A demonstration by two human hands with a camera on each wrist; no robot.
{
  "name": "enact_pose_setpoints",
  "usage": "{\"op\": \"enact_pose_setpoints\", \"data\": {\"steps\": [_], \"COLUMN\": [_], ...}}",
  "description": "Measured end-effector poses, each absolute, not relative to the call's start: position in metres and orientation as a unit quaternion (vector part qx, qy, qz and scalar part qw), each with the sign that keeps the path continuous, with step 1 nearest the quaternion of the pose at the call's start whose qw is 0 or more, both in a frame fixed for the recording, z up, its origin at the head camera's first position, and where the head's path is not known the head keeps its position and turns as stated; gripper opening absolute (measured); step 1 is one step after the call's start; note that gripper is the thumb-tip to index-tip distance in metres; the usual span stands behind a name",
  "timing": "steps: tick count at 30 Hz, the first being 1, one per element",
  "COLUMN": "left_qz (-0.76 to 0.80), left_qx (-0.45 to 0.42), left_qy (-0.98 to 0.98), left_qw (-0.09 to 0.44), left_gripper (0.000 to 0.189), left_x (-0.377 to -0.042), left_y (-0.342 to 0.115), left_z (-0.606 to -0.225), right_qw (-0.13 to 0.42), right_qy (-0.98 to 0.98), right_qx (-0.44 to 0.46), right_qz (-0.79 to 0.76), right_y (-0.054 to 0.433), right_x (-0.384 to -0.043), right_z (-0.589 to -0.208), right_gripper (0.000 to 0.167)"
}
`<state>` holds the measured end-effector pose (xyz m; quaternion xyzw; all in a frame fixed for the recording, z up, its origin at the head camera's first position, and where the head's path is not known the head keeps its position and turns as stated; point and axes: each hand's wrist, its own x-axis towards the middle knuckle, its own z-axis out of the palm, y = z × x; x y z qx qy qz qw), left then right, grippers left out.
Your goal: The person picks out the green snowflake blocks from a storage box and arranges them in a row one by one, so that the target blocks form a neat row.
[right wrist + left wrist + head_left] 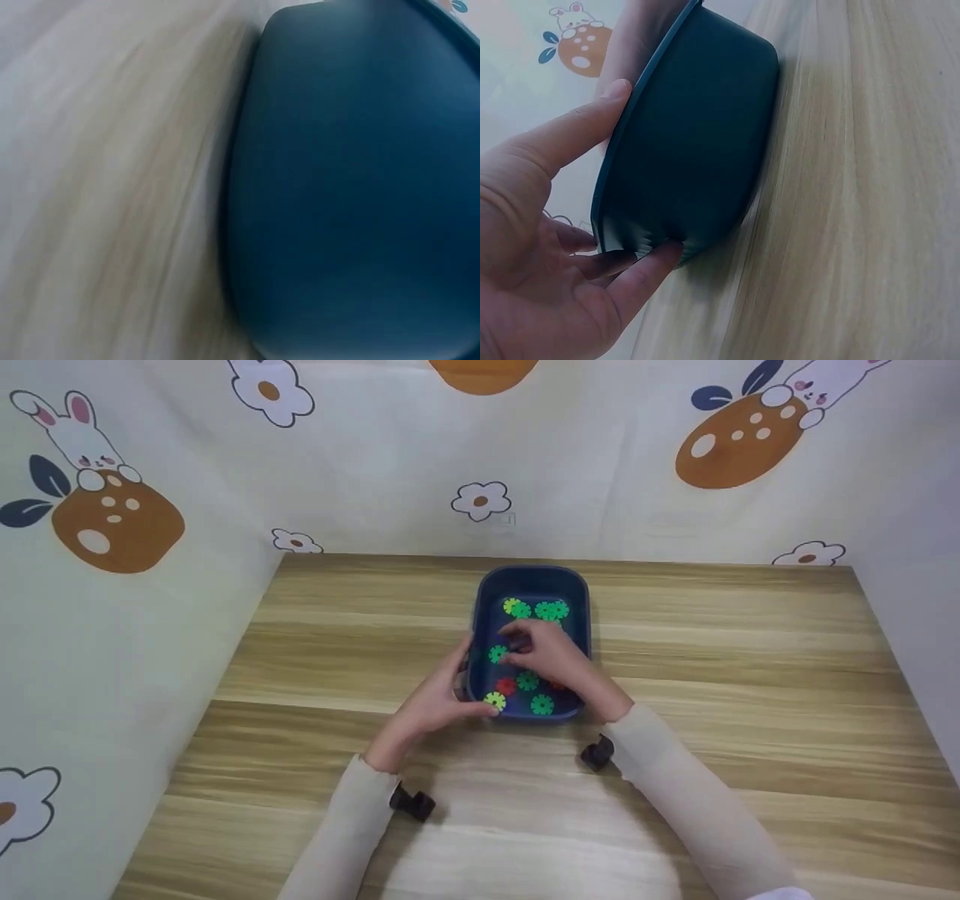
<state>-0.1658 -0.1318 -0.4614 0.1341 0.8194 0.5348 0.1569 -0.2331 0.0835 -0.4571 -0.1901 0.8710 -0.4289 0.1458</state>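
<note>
A dark blue plastic tub (532, 577) stands on the wooden table, with snowflake-shaped plastic pieces lying inside. My left hand (435, 697) holds the tub at its near left corner. In the left wrist view the left thumb (592, 120) lies along the rim while the fingers bend against the outer wall. Inside the tub, my right hand (551, 652) reaches over the pieces, thumb and forefinger spread apart. A green snowflake piece (496, 654) lies right by that thumb. The right wrist view shows only the outer wall of the tub (360, 180); the hand is hidden there.
Other green pieces (542, 705), yellow pieces (495, 701) and a red piece (506, 686) lie around the tub floor. Wood-grain table (735, 697) surrounds the tub. Behind it hangs a patterned cloth (585, 472). A dark wrist mount (598, 754) sits at the right cuff.
</note>
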Motion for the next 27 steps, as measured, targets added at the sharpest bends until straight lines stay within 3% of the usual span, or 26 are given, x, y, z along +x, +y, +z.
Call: {"op": "enact_pose_setpoints", "data": {"steps": [10, 19, 27], "left_qz": [0.548, 0.567, 0.553], "left_qx": [0.135, 0.130, 0.140], "left_qy": [0.807, 0.792, 0.801], "left_qw": [0.172, 0.184, 0.180], "left_gripper": [0.113, 0.116, 0.117], "left_x": [-0.1647, -0.1658, -0.1674], "left_y": [-0.1316, -0.1330, -0.1337], "left_z": [-0.4601, -0.4606, -0.4615], "right_qw": [0.220, 0.212, 0.212], "right_qy": [0.858, 0.880, 0.891], "right_qx": [-0.145, -0.157, -0.175], "right_qz": [-0.441, -0.395, -0.362], "right_y": [0.0814, 0.0761, 0.0757], "right_x": [-0.2344, -0.2372, -0.2369], "right_z": [-0.4620, -0.4657, -0.4655], "right_gripper": [0.038, 0.038, 0.027]}}
